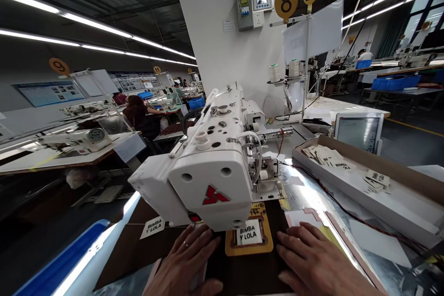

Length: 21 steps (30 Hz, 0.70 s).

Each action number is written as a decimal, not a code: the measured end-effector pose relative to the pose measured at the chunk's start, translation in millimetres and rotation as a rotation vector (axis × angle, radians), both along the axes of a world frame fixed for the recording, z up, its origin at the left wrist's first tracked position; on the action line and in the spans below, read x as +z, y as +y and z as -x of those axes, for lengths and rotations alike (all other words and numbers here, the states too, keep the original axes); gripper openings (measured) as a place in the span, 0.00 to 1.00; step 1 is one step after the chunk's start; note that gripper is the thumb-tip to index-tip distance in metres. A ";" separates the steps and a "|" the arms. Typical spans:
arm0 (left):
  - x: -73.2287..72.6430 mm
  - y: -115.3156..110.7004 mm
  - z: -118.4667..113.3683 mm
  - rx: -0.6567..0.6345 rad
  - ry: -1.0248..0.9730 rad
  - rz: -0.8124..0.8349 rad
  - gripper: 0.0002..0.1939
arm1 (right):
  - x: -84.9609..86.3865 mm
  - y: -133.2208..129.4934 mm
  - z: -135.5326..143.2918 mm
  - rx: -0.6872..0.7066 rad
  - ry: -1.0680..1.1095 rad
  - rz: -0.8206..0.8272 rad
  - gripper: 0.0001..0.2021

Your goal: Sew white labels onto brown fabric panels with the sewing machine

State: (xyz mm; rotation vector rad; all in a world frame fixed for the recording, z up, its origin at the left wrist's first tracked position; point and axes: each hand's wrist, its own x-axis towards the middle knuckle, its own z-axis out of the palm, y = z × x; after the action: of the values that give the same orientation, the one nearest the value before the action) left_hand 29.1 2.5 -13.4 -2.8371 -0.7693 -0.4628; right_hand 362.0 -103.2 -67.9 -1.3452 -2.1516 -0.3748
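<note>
Both palms rest on a dark brown fabric piece (239,270) under the head of a white sewing machine (211,171). My left hand (189,259) lies flat left of a yellow template frame (248,250), fingers stretched forward. On the frame's other side, my right hand (308,256) is spread on the fabric's right edge. Inside the frame's window sits a white label (249,232) printed "BIMBA Y LOLA". A second label (152,227) lies on the fabric, left of the machine head. The needle area is hidden behind the machine's front cover.
A cardboard box (364,199) holding several loose labels stands at right, with a tablet-like screen (359,132) behind it. Thread cones (274,74) stand on a rack behind. A blue bin (65,263) is at lower left. Another person (138,115) sits farther left.
</note>
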 end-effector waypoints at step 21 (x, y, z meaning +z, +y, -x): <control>16.2 -21.5 -29.6 -0.090 0.043 0.090 0.09 | -1.1 0.9 6.4 0.037 0.047 -0.055 0.18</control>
State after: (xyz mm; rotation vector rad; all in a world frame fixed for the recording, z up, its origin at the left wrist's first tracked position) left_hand 58.7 -19.0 2.8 -2.9644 -0.6733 -0.3880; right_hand 355.6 -102.3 -69.0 -1.2698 -2.1090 -0.3810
